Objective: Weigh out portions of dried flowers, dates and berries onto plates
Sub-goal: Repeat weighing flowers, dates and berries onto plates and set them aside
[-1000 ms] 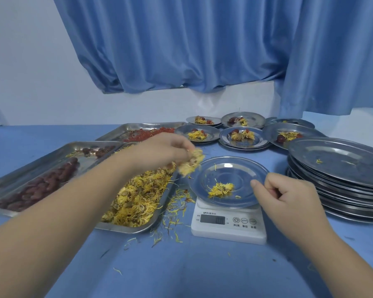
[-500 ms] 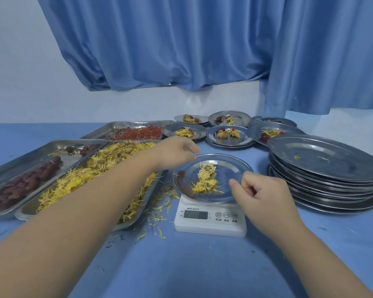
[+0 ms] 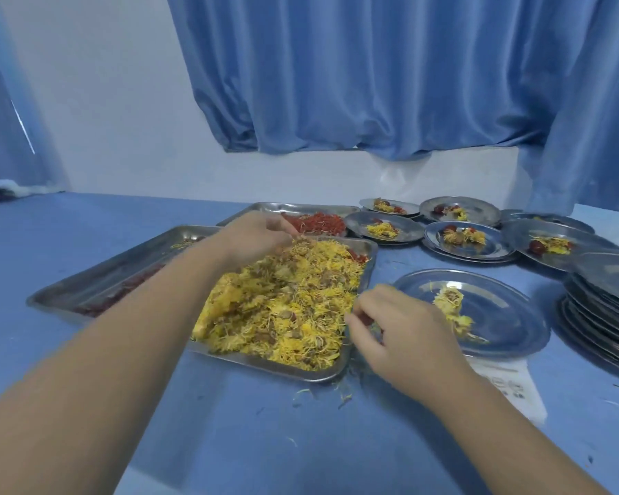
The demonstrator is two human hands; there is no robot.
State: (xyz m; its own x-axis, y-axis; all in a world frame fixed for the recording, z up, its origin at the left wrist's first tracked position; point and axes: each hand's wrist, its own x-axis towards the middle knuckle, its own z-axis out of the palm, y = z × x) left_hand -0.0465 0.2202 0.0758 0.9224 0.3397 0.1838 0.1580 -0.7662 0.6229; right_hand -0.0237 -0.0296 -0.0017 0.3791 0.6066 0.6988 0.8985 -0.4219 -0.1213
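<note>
**Both hands at the flower tray; small heap already on the scale plate**

Head cam, on my feed: the L hand (image 3: pixel 261 232) reaches to the far end of the flower tray (image 3: pixel 265 366). Its fingers are bent down into the dried flowers (image 3: pixel 286 309) at the pile's far edge, just beside the berry tray (image 3: pixel 301 206) w/ its red berries (image 3: pixel 318 223). L grip: the fingertips are sunk among the strands, so I can't tell if it has closed on a tuft.

The R hand (image 3: pixel 397 334) sits low at the flower tray's right edge, btw that tray and the plate (image 3: pixel 508 316). Its fingers are curled in toward the thumb, w/ a few strands near the tips. The pic is blurred there, so I can't tell the R grip either.

The plate rests on a white scale (image 3: pixel 508 384), mostly hidden under the plate and behind the R forearm. A small heap of flowers (image 3: pixel 449 305) lies on the plate's left half, just beside the R hand. Whether they touch I can't tell.

Left of the flower tray is the date tray (image 3: pixel 122 259), its dates (image 3: pixel 122 291) dark and blurred. At back right are filled plates (image 3: pixel 469 237). At far right is a stack of empty plates (image 3: pixel 604 316). Loose petals (image 3: pixel 340 391) lie on the blue worktop (image 3: pixel 265 441) by the flower tray's near-right corner.
</note>
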